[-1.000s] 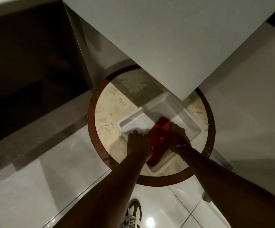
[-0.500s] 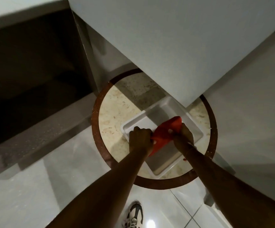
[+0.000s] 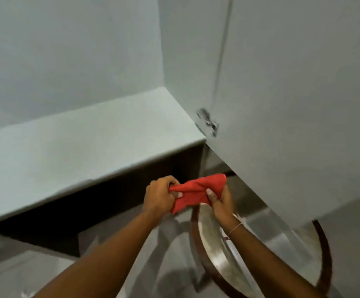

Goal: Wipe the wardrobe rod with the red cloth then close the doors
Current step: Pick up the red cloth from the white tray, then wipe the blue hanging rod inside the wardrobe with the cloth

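From the head camera, looking forward and down, both bare arms reach out from the near edge toward the middle of the scene. The red cloth (image 3: 198, 193) is bunched up between the two hands, in the air, touching nothing else. The left hand (image 3: 160, 197) is clenched around the cloth's left end, knuckles up, with a fold of fabric squeezed between thumb and fingers. The right hand (image 3: 220, 201) grasps the cloth's right side from below, thumb pressed on the front of the fabric, and a thin bracelet (image 3: 235, 227) circles that wrist.

Just beyond the hands, to the left, a pale grey shelf (image 3: 84, 151) runs from the left edge toward the middle; beneath its front edge the space is dark and I cannot tell what is inside. To the right, an open wardrobe door (image 3: 293, 125) stands wide, its pale inner face toward the camera and its lower corner hanging just beside the right hand. A metal hinge (image 3: 207, 122) joins the door to the wardrobe at the shelf's far right corner. The rod is not visible anywhere.

Low on the right, partly hidden by the right forearm and the door, is a round table (image 3: 213, 250) with a dark brown rim and a light top. The floor (image 3: 170, 250) is pale and glossy. The lower part of the picture is blurred.
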